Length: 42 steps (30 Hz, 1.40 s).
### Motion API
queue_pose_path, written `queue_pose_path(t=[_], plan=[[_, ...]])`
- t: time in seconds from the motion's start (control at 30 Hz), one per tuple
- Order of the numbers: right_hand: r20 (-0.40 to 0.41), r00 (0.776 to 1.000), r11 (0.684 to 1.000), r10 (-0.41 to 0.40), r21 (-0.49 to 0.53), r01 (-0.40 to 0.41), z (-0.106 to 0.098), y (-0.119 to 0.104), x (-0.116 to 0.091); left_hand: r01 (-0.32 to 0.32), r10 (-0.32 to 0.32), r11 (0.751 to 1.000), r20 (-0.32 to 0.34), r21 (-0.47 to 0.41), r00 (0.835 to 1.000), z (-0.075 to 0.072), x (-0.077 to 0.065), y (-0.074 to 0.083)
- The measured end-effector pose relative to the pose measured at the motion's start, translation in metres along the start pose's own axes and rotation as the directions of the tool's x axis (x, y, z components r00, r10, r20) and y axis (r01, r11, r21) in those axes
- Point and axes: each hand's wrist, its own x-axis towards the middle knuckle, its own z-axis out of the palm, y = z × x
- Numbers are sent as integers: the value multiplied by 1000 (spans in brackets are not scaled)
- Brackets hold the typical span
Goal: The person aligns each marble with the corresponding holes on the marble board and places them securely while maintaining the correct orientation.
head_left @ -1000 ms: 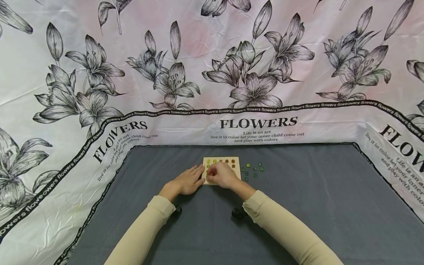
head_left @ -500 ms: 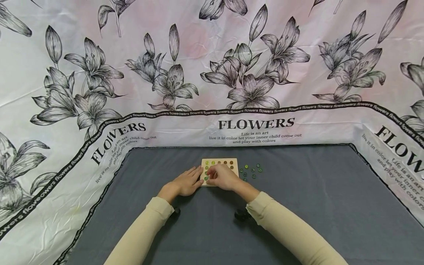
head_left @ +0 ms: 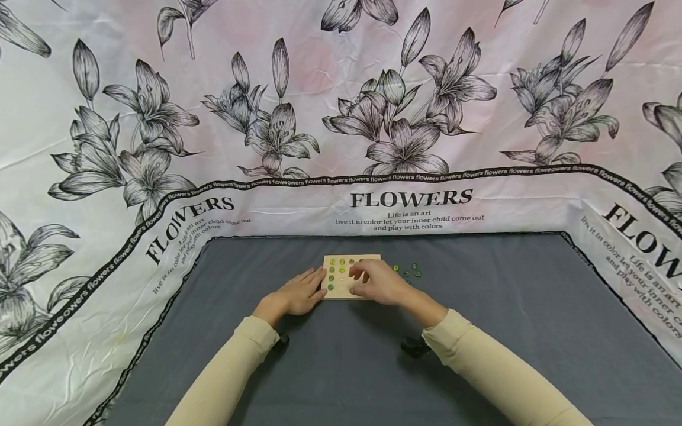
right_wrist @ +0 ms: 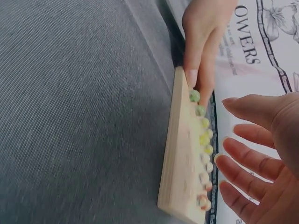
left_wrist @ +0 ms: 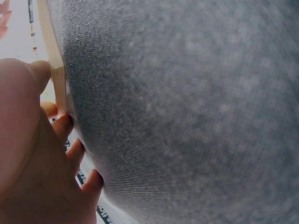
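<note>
A pale wooden board (head_left: 341, 293) with rows of round hollows lies on the grey cloth. Green marbles (head_left: 331, 287) fill its left column, and yellow-green ones sit near the far left corner. My left hand (head_left: 298, 294) rests against the board's left edge with fingers stretched out; in the left wrist view its thumb (left_wrist: 41, 72) touches the board's side. Over the right half of the board hovers my right hand (head_left: 379, 283), its fingers apart and nothing between them, as the right wrist view shows. It hides part of the board and some marbles behind it.
Several loose green marbles (head_left: 417, 274) lie on the grey cloth (head_left: 479, 296) to the right of the board. A white flower-printed fabric (head_left: 298, 207) rises behind and along both sides. A dark wrist device (head_left: 414, 347) hangs under the right sleeve.
My right hand has let go of a green marble in the near-left hollow and shifted right across the board, uncovering the left columns. My left hand has stayed in place.
</note>
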Motion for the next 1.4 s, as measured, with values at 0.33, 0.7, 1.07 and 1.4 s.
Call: queue_pose_path(t=[0.33,0.7,1.07,1.4], plan=[[-34,999,1000,3,-24,-4,-14,15,-21,-1,1,1000,6,3,1000,2,1,-1],[-64,998,996,4,-92,-10,-32,29,-37,-4,4,1000,12,9,1000,1,2,-1],[-85,995,990,46,-128,-57,-50,46,-55,-14,14,1000,0,-11,1000,-4,-2,2],[-95,994,989,45,-139,-58,-55,70,-64,-7,7,1000,11,-15,1000,-3,-1,1]])
